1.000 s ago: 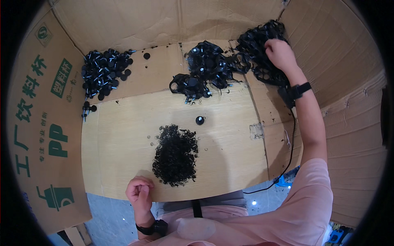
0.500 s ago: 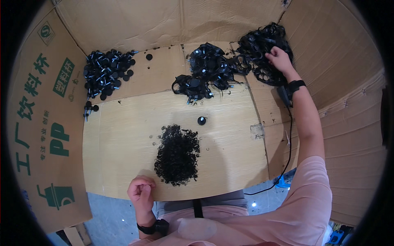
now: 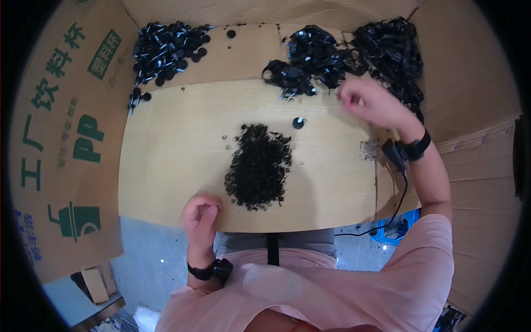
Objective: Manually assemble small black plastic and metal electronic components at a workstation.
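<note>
My left hand [image 3: 202, 219] rests at the table's front edge with fingers curled and thumb pressed against them. Anything inside it is hidden. Beyond it lies a heap of tiny black curled pieces [image 3: 258, 169]. My right hand [image 3: 376, 104], slightly blurred, is over the right side of the table with its fingers closed; I cannot make out what it holds, if anything. Past that hand is a tangled pile of black rubbery strips [image 3: 387, 47]. A single black-headed screw [image 3: 298, 123] stands behind the small heap. Farther back sits a cluster of black-headed screws mixed with black strips [image 3: 312, 58].
Many black-headed screws [image 3: 166, 51] are piled at the back left. One black disc [image 3: 231, 34] lies near the back edge. Cardboard walls [image 3: 72, 127] enclose the table [image 3: 171, 166]. A black cable [image 3: 399, 202] hangs from the device at my right wrist [image 3: 412, 150].
My right hand has left the strip pile and come nearer, toward the middle. My left hand stays by the front edge. The whole view has shifted, with the table higher in the picture.
</note>
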Motion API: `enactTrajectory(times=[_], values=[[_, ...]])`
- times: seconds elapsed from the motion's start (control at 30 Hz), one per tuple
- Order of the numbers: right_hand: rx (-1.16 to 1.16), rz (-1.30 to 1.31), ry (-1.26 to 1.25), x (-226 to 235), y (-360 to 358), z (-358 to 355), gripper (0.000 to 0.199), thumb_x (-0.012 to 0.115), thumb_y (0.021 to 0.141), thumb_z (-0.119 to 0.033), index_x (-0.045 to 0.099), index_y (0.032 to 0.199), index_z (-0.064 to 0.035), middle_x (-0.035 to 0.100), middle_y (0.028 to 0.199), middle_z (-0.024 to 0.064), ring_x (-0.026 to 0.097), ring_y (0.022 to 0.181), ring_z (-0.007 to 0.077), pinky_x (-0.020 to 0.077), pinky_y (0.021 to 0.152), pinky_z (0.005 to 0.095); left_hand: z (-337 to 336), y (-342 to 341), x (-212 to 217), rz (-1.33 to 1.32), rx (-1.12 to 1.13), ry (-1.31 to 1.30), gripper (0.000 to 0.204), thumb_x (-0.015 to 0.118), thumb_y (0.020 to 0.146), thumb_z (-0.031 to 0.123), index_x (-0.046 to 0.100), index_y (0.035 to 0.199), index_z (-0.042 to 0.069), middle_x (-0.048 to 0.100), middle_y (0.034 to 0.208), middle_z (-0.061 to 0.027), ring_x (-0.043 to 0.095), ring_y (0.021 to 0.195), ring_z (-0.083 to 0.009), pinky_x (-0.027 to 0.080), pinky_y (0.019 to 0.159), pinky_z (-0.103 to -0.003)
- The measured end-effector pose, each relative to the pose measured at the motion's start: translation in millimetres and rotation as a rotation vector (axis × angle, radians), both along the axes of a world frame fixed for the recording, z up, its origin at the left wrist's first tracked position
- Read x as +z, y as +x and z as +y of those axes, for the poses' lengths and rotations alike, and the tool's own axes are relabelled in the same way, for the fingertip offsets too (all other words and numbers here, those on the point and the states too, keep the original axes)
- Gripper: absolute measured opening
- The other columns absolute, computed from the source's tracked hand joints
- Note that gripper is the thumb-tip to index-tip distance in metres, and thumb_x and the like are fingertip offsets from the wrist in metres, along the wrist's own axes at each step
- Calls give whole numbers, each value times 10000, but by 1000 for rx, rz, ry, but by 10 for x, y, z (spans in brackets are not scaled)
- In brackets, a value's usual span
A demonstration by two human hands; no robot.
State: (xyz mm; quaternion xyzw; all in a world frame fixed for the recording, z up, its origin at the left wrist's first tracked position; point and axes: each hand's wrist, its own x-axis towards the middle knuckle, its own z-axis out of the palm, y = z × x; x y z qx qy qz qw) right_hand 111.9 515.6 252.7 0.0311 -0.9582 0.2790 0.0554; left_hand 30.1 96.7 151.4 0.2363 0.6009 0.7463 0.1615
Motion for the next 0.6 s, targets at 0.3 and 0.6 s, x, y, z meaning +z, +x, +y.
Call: enactTrajectory(times=[0.3,0.6], values=[[169,-246,71,-322,17,-618,305,702,798,-269,490,776,-51,563,681,124,573,651,317,451,589,391,2,-5,1,34,-73,66,60,553,876,65,526,892,15,533,803,-82,500,729,-164,406,665,-282],[-598,392,551,-7,-131,1460,283,573,888,-283,608,1117,-121,622,1117,119,573,1076,291,463,883,392,51,-25,9,32,-48,107,78,584,861,78,557,875,7,561,805,-98,522,727,-172,414,643,-273]])
